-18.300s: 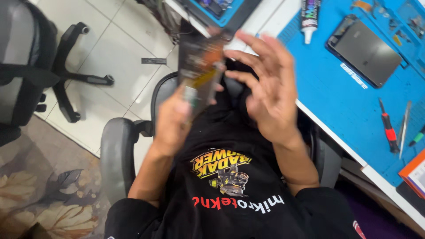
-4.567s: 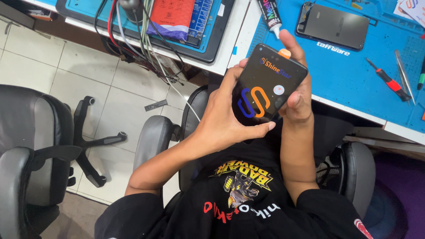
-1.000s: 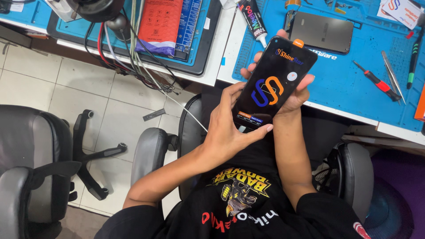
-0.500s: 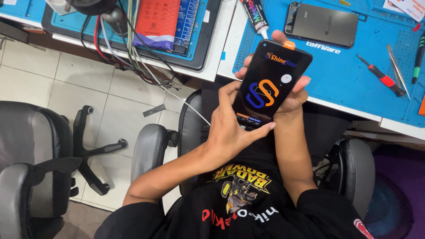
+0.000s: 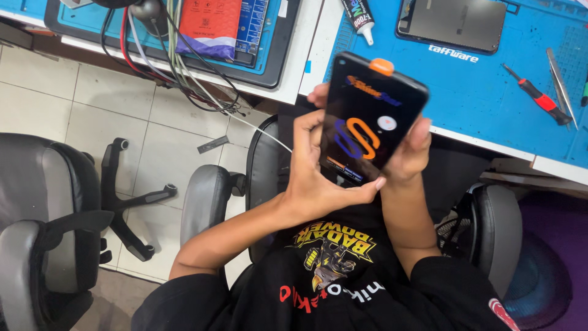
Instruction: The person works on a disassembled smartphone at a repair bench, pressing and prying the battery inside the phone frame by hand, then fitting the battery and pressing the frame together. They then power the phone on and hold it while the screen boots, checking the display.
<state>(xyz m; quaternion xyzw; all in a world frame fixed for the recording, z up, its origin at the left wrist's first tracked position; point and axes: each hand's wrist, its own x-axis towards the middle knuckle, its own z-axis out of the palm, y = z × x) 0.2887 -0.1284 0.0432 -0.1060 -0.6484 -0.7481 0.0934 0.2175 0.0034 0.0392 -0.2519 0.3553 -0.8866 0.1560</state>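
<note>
I hold a flat black rectangular package [image 5: 370, 119] with an orange and blue S-shaped logo and an orange tab on its top edge, upright in front of my chest. My left hand [image 5: 315, 171] grips its left and lower edge, thumb along the bottom. My right hand [image 5: 410, 150] is mostly behind it, fingers wrapped round the right edge. The package is slightly blurred.
Ahead lies a blue work mat [image 5: 490, 73] with a dark phone panel [image 5: 453, 24], a glue tube [image 5: 358, 15], a red screwdriver [image 5: 539, 95] and tweezers [image 5: 560, 76]. A tray with a red pouch [image 5: 211, 21] and cables [image 5: 171, 67] sits left. An office chair [image 5: 49, 208] stands left.
The package has stayed in both hands and tilted slightly. The view has shifted a little, with the mat's tools now nearer the right edge.
</note>
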